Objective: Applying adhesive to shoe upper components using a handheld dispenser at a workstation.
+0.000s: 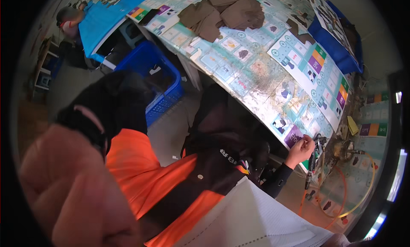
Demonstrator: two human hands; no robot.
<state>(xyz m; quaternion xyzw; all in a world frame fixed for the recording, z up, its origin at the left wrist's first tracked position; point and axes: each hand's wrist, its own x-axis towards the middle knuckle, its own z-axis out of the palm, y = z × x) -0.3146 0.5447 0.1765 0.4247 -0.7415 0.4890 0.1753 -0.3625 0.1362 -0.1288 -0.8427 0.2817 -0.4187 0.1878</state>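
My left hand fills the lower left, very close to the camera and blurred, with its fingers curled in and nothing visible in them. My right hand reaches out from a black sleeve to the near edge of the table. Its fingertips pinch the top of a dark metal spray gun that hangs at that edge, with a thin orange hose looping below it. My orange and black jacket takes up the middle. A white ribbed cloth covers the bottom of the view.
Printed paper sheets cover the stained table. Several brown fabric pieces lie at its far end. A blue plastic crate stands on the floor to the left, a blue bin to the right. Another person sits far upper left.
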